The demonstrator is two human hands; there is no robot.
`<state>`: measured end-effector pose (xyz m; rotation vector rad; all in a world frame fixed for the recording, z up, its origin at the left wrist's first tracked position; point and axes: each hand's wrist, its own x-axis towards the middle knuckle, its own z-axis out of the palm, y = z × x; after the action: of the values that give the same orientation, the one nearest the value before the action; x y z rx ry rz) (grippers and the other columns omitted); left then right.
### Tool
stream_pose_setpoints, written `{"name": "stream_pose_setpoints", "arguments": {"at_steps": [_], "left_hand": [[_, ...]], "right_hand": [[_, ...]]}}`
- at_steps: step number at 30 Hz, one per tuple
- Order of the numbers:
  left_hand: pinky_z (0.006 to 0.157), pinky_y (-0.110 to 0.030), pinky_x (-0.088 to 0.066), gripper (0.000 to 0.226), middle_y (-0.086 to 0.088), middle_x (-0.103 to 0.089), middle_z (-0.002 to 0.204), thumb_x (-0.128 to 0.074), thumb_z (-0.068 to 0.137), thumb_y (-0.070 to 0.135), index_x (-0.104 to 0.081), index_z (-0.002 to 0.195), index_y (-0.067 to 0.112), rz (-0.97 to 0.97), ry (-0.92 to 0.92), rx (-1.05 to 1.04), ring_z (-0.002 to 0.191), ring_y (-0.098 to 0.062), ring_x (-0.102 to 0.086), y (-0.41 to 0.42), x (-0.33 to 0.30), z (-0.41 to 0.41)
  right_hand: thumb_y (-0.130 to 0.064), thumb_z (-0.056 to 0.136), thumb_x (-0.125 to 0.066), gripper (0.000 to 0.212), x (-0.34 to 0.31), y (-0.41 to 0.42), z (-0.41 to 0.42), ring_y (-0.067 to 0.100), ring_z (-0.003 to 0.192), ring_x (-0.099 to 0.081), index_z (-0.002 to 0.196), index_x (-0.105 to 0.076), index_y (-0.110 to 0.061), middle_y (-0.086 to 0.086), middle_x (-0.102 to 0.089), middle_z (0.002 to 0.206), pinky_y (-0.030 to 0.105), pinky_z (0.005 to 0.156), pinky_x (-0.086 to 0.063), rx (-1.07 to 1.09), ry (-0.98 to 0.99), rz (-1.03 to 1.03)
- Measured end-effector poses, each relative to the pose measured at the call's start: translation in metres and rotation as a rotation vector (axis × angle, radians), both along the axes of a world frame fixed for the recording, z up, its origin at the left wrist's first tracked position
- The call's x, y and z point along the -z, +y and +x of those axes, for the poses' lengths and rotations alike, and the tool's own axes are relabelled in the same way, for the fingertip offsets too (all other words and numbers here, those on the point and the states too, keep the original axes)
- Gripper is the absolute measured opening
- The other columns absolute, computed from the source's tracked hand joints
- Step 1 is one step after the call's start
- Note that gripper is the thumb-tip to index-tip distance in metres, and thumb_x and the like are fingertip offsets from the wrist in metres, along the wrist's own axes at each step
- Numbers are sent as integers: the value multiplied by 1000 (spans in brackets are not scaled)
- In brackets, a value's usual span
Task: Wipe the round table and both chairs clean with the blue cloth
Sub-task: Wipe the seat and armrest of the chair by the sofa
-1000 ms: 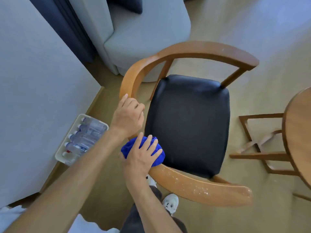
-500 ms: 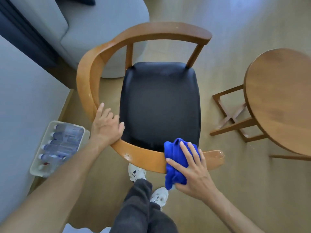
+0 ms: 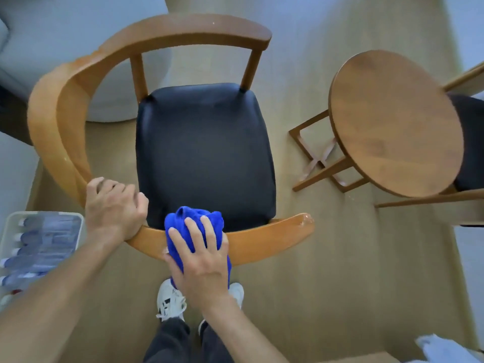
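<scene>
A wooden chair point(image 3: 62, 106) with a curved rail and a black seat point(image 3: 204, 153) stands below me. My right hand point(image 3: 201, 260) presses the bunched blue cloth point(image 3: 195, 218) onto the near part of the rail, fingers spread over it. My left hand point(image 3: 114, 208) grips the rail just left of the cloth. The round wooden table point(image 3: 392, 121) stands to the right. Behind it, a second chair point(image 3: 471, 132) shows only its black seat edge and a wooden arm.
A white tray of plastic bottles point(image 3: 39, 247) sits on the floor at the left by the wall. A grey sofa point(image 3: 78, 48) is behind the chair. My shoes point(image 3: 170, 299) stand under the rail. Something pale lies at the bottom right corner point(image 3: 442, 349).
My right hand slid the cloth left along the near rail, from its right end toward the middle. My left hand now curls round the rail. The view shifted, showing more of the table.
</scene>
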<state>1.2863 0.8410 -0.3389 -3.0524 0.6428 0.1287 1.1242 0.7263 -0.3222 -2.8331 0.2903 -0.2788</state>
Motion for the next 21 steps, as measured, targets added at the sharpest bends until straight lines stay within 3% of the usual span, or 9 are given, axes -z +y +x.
{"name": "stream_pose_setpoints", "arguments": {"at_steps": [2,4,7,9,11,13,15,18,21], "left_hand": [[94,-45,-30,44,-11,-65,67,-30,86,28,-56,57,8,9,20,5,81,-31,-57,-2,-1,0],[93,-45,-30,43,-10,-64,67,-30,85,29,-56,58,8,18,31,13,81,-31,-56,-3,-3,0],[93,-43,-30,43,-11,-64,67,-31,84,28,-60,61,6,21,33,11,79,-32,-56,-4,-4,-1],[93,-43,-30,44,-11,-64,67,-30,84,29,-60,61,6,29,41,16,80,-32,-56,-5,-6,0],[91,-43,-30,44,-9,-64,66,-30,84,29,-59,59,7,26,46,9,79,-31,-56,-5,-5,0],[90,-43,-30,42,-8,-62,62,-30,83,29,-56,56,9,7,40,7,77,-30,-55,-5,-4,0],[89,-44,-30,42,-7,-61,60,-30,83,29,-53,53,10,-9,38,9,75,-30,-55,-5,-3,0],[89,-45,-30,44,-12,-60,57,-27,82,27,-51,52,6,-30,23,8,72,-33,-55,-3,-2,1],[88,-45,-32,43,-10,-59,56,-26,83,28,-50,51,9,-4,29,26,70,-31,-54,-2,1,1]], "right_hand": [[-32,86,-64,24,0,-58,-29,31,121,-54,109,-69,-25,4,-63,124,47,87,-45,-96,-83,-65],[-23,82,-68,22,-5,-130,-55,33,114,-56,103,-73,-21,9,-65,117,47,84,-46,-7,-54,-112],[-13,79,-70,23,-10,-202,-58,35,105,-51,102,-74,-14,12,-62,111,52,84,-48,404,-2,14],[-12,84,-67,24,-9,-208,-45,30,108,-48,108,-71,-15,8,-58,113,49,89,-47,685,20,161],[-12,83,-68,23,-12,-190,-36,31,109,-48,106,-71,-14,8,-59,113,49,89,-47,846,-20,174],[-14,78,-71,18,-7,-150,-32,36,105,-52,96,-73,-15,9,-61,109,48,83,-47,740,-95,48],[-23,76,-68,13,-4,-80,-19,31,105,-53,89,-68,-23,3,-60,108,40,79,-41,482,-90,-1],[-29,79,-62,19,2,11,1,27,110,-49,98,-62,-28,-2,-53,114,39,76,-37,141,-78,73],[-23,79,-63,36,0,-33,-12,28,109,-52,115,-65,-25,3,-59,115,41,79,-43,-8,-119,77]]}}
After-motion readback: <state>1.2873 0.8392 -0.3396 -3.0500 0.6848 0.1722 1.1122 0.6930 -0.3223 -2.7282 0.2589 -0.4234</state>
